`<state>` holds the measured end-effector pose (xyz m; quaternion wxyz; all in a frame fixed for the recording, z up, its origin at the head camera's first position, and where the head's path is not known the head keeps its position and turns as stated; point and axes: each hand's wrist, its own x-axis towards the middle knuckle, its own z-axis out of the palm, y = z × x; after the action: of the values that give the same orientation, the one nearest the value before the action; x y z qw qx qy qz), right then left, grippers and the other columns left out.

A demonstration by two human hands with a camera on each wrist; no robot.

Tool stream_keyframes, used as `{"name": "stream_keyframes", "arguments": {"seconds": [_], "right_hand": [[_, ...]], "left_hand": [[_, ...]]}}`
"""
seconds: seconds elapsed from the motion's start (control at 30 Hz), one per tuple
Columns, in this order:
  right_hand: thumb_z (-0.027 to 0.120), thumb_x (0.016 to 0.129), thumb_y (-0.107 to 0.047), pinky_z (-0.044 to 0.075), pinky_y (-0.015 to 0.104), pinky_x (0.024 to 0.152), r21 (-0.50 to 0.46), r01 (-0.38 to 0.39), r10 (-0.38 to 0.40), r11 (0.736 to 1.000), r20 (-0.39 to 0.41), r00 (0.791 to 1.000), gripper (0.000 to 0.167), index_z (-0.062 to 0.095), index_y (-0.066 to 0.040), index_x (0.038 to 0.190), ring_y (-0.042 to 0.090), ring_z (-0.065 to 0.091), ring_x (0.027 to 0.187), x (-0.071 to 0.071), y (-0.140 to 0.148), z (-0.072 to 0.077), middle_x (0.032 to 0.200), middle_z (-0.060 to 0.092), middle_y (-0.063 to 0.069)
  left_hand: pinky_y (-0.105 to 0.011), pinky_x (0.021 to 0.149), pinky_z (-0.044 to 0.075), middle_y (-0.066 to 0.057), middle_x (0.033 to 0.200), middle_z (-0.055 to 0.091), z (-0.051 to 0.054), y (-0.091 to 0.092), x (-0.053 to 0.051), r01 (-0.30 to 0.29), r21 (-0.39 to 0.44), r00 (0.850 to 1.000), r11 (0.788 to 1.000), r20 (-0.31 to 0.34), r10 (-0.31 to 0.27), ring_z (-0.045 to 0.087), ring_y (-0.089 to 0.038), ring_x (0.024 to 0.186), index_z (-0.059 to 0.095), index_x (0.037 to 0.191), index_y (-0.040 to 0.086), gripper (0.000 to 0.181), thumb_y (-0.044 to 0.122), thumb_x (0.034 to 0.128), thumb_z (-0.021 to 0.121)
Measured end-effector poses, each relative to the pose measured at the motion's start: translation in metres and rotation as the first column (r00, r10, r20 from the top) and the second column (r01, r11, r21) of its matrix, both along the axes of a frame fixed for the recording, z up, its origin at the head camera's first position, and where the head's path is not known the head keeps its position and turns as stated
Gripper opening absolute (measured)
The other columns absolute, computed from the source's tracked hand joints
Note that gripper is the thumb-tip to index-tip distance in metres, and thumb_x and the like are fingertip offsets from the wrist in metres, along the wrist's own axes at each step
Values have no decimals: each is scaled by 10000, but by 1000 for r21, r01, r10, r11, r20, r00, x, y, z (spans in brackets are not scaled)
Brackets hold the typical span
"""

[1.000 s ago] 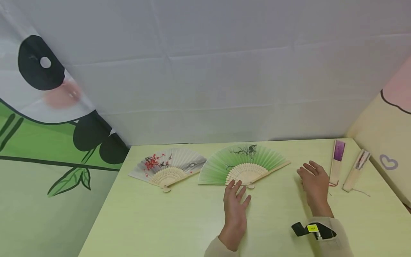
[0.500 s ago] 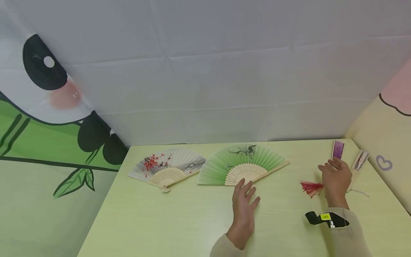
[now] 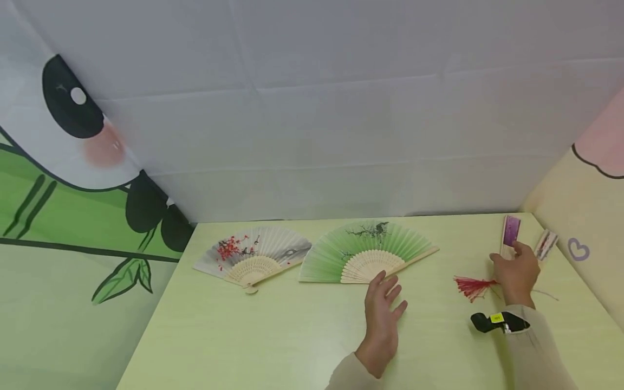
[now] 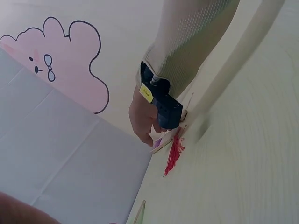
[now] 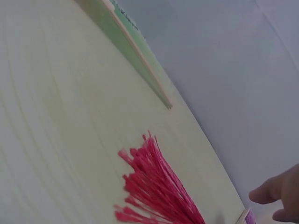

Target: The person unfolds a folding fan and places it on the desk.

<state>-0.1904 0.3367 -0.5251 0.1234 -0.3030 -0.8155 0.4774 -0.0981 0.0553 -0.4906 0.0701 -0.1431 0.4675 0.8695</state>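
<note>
In the head view my right hand [image 3: 518, 273] is at a folded fan with a purple end [image 3: 511, 230], thumb on one side and fingers curled on the other, pinching it. A red tassel [image 3: 473, 287] spreads on the table left of that hand; it also fills the lower part of the right wrist view. My left hand [image 3: 382, 319] hovers with fingers loosely extended, holding nothing, just below an open green fan [image 3: 390, 244]. Further left lies an open grey-white fan with red blossoms [image 3: 258, 252]. A second folded fan [image 3: 546, 245] lies right of the purple one, partly hidden by my right hand.
The pale yellow table [image 3: 273, 336] meets a white cloth backdrop [image 3: 312, 135] at its rear edge. Cartoon-printed panels stand at both sides, with the right panel [image 3: 590, 276] close to the folded fans. A thin cord [image 3: 546, 294] trails beside my right wrist.
My right hand has moved right to the purple folded fan, and its fingers have curled in on it. The red tassel has come into sight. My left hand has drifted right.
</note>
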Motion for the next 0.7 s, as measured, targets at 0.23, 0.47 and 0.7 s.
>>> {"name": "stream_keyframes", "arguments": {"seconds": [0.23, 0.47, 0.7], "right_hand": [[565, 988, -88, 347, 721, 1155, 141, -73, 68, 987, 41, 997, 676, 302, 178, 1551, 620, 404, 1392, -7, 12, -9, 1540, 388, 434], [470, 871, 7, 387, 745, 1070, 205, -84, 75, 975, 48, 996, 678, 343, 212, 1505, 654, 462, 1256, -9, 22, -10, 1394, 482, 478], [624, 916, -49, 461, 713, 1009, 166, -136, 115, 977, 132, 985, 647, 404, 248, 1447, 627, 504, 1244, -9, 26, -2, 1399, 500, 458]], "left_hand": [[-642, 1131, 452, -258, 1495, 546, 0, 12, 1, 13, -3, 1000, 1000, 22, -13, 470, -476, 1429, 407, 1531, -47, 525, 201, 1073, 470], [-656, 1091, 480, -253, 1453, 584, -1, 30, 2, 25, -34, 999, 999, 32, -24, 517, -475, 1378, 458, 1500, -48, 483, 174, 1070, 467], [-658, 1064, 497, -229, 1412, 622, -4, 43, 3, 22, -56, 998, 998, 52, -19, 555, -460, 1340, 532, 1441, -23, 438, 172, 1050, 507]]}}
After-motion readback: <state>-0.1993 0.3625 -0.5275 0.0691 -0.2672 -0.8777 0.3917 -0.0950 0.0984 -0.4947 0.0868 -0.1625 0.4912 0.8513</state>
